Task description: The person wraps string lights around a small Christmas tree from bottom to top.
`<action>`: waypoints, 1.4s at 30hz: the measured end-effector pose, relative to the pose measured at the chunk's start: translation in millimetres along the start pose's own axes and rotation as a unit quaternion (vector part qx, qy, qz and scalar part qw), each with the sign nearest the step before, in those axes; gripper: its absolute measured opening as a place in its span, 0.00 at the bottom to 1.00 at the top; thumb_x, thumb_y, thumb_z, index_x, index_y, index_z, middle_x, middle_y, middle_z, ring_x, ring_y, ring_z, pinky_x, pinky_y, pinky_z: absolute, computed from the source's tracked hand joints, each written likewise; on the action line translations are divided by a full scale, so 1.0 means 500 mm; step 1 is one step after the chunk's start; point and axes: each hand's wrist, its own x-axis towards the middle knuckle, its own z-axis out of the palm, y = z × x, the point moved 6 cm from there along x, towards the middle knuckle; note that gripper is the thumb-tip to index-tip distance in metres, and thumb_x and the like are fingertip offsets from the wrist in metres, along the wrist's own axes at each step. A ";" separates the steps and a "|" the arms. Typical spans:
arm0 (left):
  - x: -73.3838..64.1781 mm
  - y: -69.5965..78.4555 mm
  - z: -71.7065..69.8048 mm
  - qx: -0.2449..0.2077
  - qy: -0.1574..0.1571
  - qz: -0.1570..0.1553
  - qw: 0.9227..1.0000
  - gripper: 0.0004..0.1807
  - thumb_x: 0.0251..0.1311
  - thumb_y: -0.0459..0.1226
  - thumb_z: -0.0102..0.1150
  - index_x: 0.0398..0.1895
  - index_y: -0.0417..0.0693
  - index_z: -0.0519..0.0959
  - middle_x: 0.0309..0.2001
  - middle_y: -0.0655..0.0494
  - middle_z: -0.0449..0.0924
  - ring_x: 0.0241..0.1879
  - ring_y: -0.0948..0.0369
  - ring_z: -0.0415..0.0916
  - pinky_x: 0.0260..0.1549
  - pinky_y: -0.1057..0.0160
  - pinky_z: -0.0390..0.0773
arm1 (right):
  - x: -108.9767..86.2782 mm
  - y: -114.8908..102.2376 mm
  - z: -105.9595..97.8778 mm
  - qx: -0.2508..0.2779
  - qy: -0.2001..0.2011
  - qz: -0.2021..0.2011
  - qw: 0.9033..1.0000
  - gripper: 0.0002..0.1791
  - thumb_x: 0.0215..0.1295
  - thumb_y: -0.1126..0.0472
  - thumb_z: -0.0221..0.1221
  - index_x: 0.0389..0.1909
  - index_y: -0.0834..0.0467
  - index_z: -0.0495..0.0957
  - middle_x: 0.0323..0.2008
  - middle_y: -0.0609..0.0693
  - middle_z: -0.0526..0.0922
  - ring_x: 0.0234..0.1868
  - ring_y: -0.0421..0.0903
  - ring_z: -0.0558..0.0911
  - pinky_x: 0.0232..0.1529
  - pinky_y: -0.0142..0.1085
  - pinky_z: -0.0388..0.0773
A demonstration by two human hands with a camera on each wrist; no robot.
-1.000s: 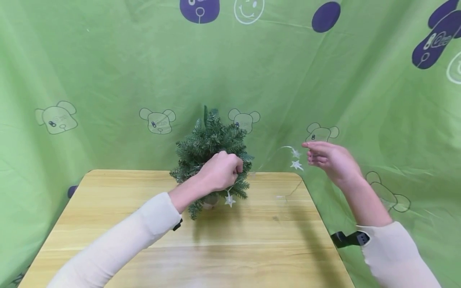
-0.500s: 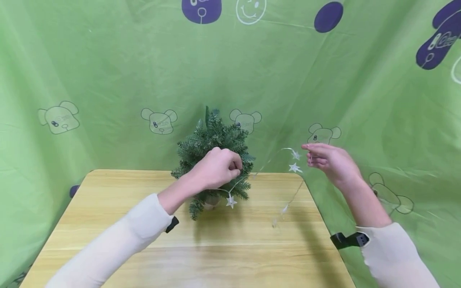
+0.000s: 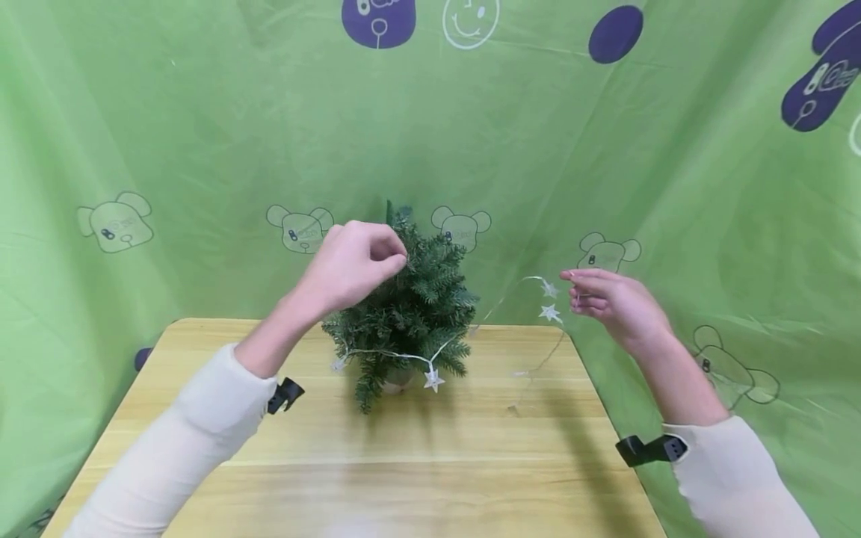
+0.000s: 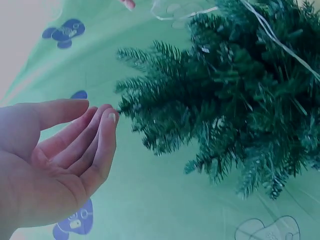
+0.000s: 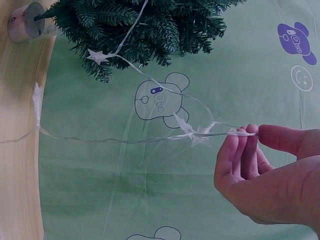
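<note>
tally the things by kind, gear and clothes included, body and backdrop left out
tree: 1
star string: 1, as far as it shows
table: 1
sleeves: 2
wrist cameras: 2
total: 7

The near table (image 3: 471,478) looks like smooth, faintly glossy wood; the far backdrop (image 3: 471,134), creased satiny cloth; the tree (image 3: 427,310), rough matt plastic; the star string (image 3: 433,379), clear shiny plastic.

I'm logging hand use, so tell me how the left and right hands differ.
The left hand holds nothing; the right hand pinches the string of stars. In the head view, the left hand overlaps the tree, while the right hand is off to the tree's right. Both are bare and raised.
</note>
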 end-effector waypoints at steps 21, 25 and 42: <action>-0.004 -0.062 -0.032 -0.018 0.056 -0.018 0.998 0.08 0.67 0.38 0.61 0.45 0.49 0.86 0.42 0.54 0.88 0.41 0.57 0.84 0.48 0.54 0.82 | 0.008 -0.002 -0.002 0.014 0.002 0.003 1.000 0.24 0.70 0.62 0.62 0.65 0.63 0.71 0.47 0.41 0.85 0.46 0.39 0.82 0.52 0.29 0.82; 0.004 -0.048 -0.029 -0.017 0.058 -0.011 0.998 0.08 0.67 0.39 0.61 0.45 0.50 0.86 0.41 0.56 0.88 0.41 0.58 0.83 0.48 0.55 0.82 | 0.021 -0.013 0.004 0.032 0.013 0.006 0.999 0.23 0.69 0.62 0.64 0.62 0.62 0.74 0.44 0.44 0.85 0.45 0.40 0.82 0.52 0.30 0.82; 0.156 0.124 0.078 0.072 -0.017 0.024 0.997 0.13 0.69 0.38 0.58 0.54 0.48 0.82 0.48 0.52 0.87 0.36 0.61 0.83 0.39 0.64 0.84 | 0.054 -0.088 0.055 0.087 0.032 0.010 0.996 0.03 0.67 0.67 0.64 0.38 0.58 0.85 0.35 0.47 0.87 0.38 0.42 0.84 0.48 0.31 0.84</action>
